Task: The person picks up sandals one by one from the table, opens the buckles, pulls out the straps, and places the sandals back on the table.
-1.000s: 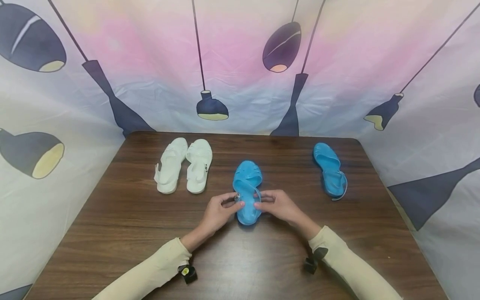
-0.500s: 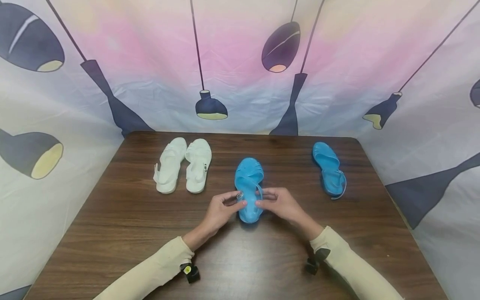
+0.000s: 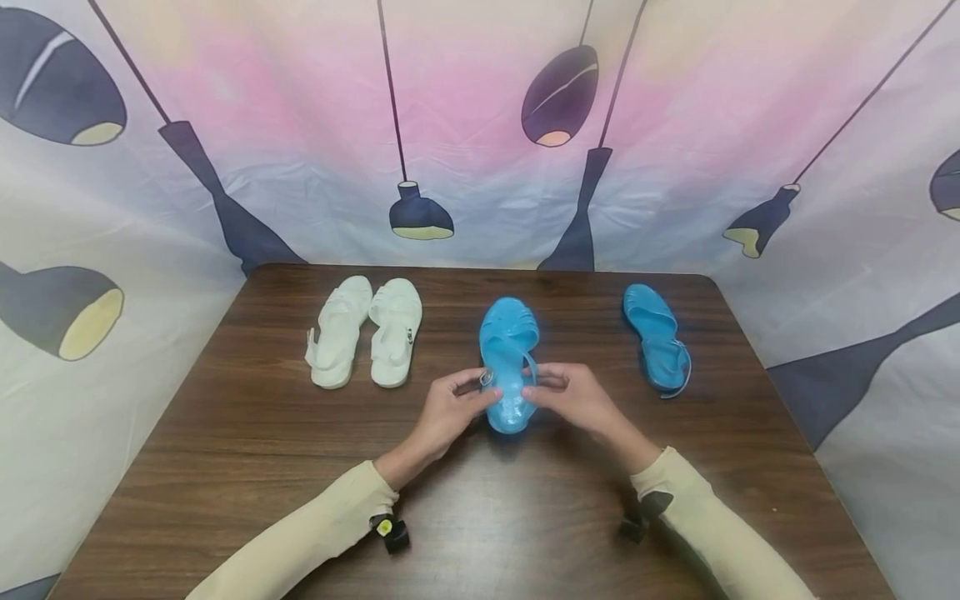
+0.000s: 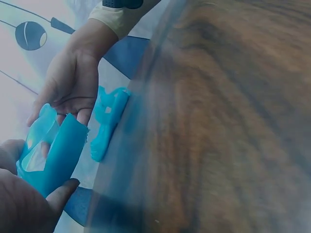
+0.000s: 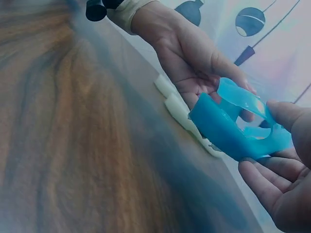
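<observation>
Head view: pale sleeves (image 3: 315,533) over the brown table (image 3: 495,533). Pinching the blue sandal (image 3: 510,329) at its heel half, one on each side, left hand (image 3: 448,410) and right hand (image 3: 583,402), thumbs over the insole. Held at the middle, above the table, toe pointing far. Farther left, two white sandals (image 3: 339,333) side by side; farther right, a second blue sandal (image 3: 651,317). Beyond, cloth (image 3: 315,108) printed with lamps.

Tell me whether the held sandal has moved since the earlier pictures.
Yes. In the head view the held sandal has shifted slightly right, away from the white sandals, and up the picture toward the table's far edge.
</observation>
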Available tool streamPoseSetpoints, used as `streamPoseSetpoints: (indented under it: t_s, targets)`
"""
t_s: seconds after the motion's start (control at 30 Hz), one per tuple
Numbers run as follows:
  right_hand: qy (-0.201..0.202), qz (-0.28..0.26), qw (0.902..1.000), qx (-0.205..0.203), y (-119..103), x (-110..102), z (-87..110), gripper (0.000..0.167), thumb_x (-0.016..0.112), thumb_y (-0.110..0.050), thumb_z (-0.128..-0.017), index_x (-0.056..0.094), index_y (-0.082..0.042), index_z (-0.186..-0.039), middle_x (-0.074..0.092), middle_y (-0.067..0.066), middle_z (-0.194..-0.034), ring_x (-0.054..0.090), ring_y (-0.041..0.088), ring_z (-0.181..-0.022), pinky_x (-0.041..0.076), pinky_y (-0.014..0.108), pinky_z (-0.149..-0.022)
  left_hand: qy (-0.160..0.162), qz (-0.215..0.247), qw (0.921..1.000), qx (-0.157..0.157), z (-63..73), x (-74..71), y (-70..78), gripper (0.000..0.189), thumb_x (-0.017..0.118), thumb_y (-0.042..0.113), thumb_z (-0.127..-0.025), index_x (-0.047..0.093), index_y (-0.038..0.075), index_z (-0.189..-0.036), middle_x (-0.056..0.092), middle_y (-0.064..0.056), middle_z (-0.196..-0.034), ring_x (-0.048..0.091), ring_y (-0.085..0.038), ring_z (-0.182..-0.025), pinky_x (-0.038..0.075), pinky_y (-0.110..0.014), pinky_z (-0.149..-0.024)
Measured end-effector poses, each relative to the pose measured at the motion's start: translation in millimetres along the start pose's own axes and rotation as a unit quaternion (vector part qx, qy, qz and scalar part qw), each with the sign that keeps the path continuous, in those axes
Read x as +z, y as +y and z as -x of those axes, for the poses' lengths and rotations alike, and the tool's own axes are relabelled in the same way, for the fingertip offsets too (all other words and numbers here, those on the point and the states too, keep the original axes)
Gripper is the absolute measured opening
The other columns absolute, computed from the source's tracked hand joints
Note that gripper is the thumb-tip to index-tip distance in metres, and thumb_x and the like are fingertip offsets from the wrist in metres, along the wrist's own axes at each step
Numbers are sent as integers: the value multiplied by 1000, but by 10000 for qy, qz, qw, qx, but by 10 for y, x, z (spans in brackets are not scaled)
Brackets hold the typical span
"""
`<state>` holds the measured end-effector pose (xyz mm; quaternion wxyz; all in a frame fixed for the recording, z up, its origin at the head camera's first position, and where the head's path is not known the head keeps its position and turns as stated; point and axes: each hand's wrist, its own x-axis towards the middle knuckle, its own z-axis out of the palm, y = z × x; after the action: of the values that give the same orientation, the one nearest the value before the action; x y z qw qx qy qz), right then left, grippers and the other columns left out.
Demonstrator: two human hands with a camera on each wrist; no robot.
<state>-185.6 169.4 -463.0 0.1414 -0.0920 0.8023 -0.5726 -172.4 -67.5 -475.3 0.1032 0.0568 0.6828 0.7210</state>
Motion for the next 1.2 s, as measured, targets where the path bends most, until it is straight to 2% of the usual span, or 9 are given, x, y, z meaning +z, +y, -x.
streamPoseSetpoints:
  t_s: [0.27,0.6,0.77,0.87,0.97,1.1,1.17,1.2]
  targets:
    - [220,-241,9994,130,-48,-193,-1,57,77,-40,-92,64,-7,-136,68,15,-131,68,28,-117,58,44,-93,-180,76,9995,251,-163,148,83,44,76,7,-92,63,-3,-133,65,-23,-131,68,-34,-115,58,-35,-90]
    - [641,-145,9976,205,-81,-488,49,67,74,-45,-93,57,-4,-143,60,15,-142,63,32,-125,56,48,-96,-381,361,9972,536,-392,407,151,41,75,4,-92,64,-5,-131,65,-23,-131,68,-34,-117,58,-38,-92]
    - [921,-18,9950,377,-49,-650,74,73,72,-49,-93,52,-4,-147,59,18,-144,67,33,-119,53,50,-99,-356,451,9965,602,-512,535,139,40,76,4,-91,65,-5,-129,66,-22,-129,68,-33,-117,58,-37,-93]
    - [1223,281,9915,343,-38,-765,125,75,70,-55,-93,52,-7,-148,60,19,-141,69,34,-114,54,50,-97,-328,509,9968,521,-570,598,142,42,77,5,-91,65,-5,-130,65,-22,-130,67,-33,-119,57,-37,-93]
    - [1677,1021,9804,176,-28,-929,195,72,66,-59,-93,57,-10,-145,63,19,-137,70,35,-111,57,51,-93,-330,567,9970,412,-623,652,148,44,77,5,-90,64,-5,-131,63,-23,-132,66,-34,-120,57,-38,-94]
    - [2421,2036,9485,-154,42,-1211,290,62,65,-55,-96,65,-8,-137,67,19,-131,68,39,-113,57,56,-90,-318,559,9974,313,-685,721,148,44,78,6,-90,65,-4,-131,63,-21,-133,67,-33,-119,58,-37,-92]
    - [2744,2304,9333,-221,100,-1343,334,57,66,-52,-97,67,-8,-133,68,18,-130,67,40,-113,56,56,-88,-330,570,9974,293,-708,755,140,44,78,6,-90,65,-4,-131,63,-21,-133,67,-32,-118,58,-37,-92]
    - [2850,2365,9287,-191,133,-1404,354,56,66,-52,-97,68,-8,-132,70,18,-126,69,41,-107,56,55,-84,-341,583,9973,284,-718,771,134,44,78,6,-90,65,-4,-131,63,-21,-133,67,-32,-118,58,-37,-92]
